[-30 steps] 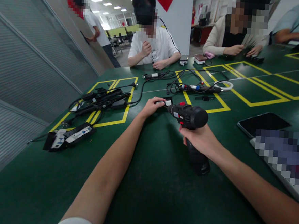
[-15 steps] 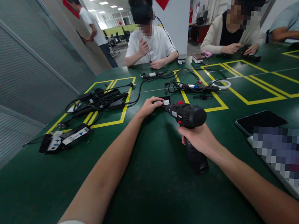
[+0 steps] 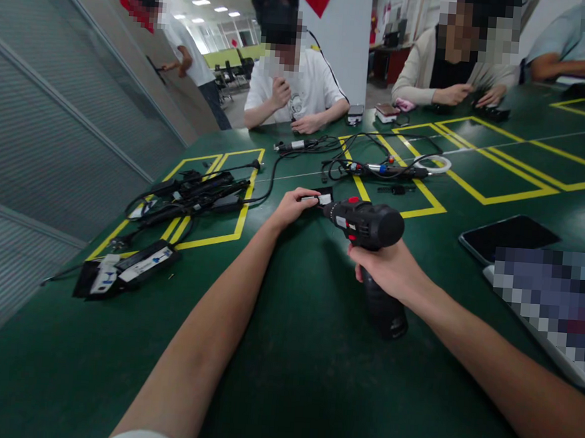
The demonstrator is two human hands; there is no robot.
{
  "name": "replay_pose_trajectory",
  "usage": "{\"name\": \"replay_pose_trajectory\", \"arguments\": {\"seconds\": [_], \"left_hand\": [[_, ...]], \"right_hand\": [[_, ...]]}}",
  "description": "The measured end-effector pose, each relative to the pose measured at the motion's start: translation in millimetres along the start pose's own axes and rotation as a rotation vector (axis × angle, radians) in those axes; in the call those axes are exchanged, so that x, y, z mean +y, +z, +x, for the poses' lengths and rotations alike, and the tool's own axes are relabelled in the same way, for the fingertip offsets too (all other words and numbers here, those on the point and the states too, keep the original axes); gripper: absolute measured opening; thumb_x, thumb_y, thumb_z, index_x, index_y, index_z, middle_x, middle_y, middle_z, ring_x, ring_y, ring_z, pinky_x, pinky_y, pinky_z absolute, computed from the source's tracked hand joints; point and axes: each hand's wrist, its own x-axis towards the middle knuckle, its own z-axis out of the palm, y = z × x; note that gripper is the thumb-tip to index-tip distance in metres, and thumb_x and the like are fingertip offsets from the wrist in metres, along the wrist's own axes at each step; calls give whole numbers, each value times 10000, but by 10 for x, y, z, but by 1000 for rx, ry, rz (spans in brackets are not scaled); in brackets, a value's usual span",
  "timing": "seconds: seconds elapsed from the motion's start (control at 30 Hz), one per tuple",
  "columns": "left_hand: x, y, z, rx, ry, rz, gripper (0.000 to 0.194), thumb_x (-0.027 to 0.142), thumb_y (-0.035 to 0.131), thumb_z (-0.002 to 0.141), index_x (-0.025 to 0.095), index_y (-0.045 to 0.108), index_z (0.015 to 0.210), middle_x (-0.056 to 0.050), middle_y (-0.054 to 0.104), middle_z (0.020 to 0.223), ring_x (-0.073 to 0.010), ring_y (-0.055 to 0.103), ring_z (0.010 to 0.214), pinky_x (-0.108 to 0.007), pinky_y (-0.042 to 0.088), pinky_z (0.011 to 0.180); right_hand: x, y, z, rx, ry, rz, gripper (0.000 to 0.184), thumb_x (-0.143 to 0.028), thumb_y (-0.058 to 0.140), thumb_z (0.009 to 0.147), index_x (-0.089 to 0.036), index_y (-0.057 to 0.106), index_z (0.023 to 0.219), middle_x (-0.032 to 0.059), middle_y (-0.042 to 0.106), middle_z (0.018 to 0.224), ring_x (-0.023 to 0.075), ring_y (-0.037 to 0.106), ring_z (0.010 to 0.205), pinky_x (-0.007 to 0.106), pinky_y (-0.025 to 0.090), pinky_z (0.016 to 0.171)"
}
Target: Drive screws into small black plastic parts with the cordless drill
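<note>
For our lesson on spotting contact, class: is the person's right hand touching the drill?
Touching. The head view shows the right hand wrapped around the drill at its grip, with no gap between them.

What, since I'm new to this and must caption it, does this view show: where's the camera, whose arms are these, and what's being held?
No machine is working here: the camera is on a person's head, looking forward and down at their own bare arms. The right hand grips a drill, aimed toward a small black-and-white piece under the left hand's fingers. On the green table, cables lie to the left and what looks like a phone to the right. Other people sit across.
</note>
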Motion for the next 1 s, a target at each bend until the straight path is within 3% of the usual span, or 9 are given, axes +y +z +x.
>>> {"name": "replay_pose_trajectory", "arguments": {"seconds": [1.0], "left_hand": [[28,10,-11,0,-16,-13,371,410,623,767,198,694,1063,-63,653,1114,-213,578,1021,-366,411,976]], "right_hand": [[25,-5,5,1,-1,-8,142,-267,561,757,-159,625,691,41,604,536,148,564,476,272,396,463]]}}
